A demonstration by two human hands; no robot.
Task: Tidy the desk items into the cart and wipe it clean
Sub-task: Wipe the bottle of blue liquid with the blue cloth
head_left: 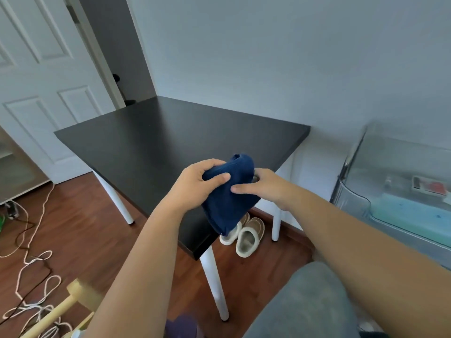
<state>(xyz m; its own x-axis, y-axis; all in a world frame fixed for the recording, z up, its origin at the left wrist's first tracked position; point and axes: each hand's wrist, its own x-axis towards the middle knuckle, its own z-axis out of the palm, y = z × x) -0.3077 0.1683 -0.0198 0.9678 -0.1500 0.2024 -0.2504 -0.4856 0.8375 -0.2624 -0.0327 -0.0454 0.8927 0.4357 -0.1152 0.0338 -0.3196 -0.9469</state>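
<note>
Cloth (228, 191) is the thing to watch now: it is dark blue, bunched up, and you hold it in the air over the near corner of the desk (156, 140), not touching the top

From your head camera, your left hand (195, 184) has its fingers curled over the top of the cloth, with the thumb pressed on the front, so it grips the cloth. Your right hand (263, 186) pinches the other side, thumb on the front and fingers hidden behind. A loose end hangs down past the desk edge

The desk top is black and I see nothing lying on it. The cart (380, 191) stands to your right, see-through, with some things in it that are too blurry to name. So I think the tidy part is done and the wiping comes next

What could go wrong? If the cloth stays in a ball, only a small bit will rub the desk and you may leave marks. The far corner by the wall (292, 57) is a long reach, so you could miss it. The hanging end might catch on the desk corner when you bring the cloth down. A black top shows streaks, so a too-wet cloth could leave lines; I cannot tell if this one is wet

Slippers (244, 234) sit on the floor under the desk, and cords (31, 269) lie on your left. You could trip on the cords if you step that way
</note>
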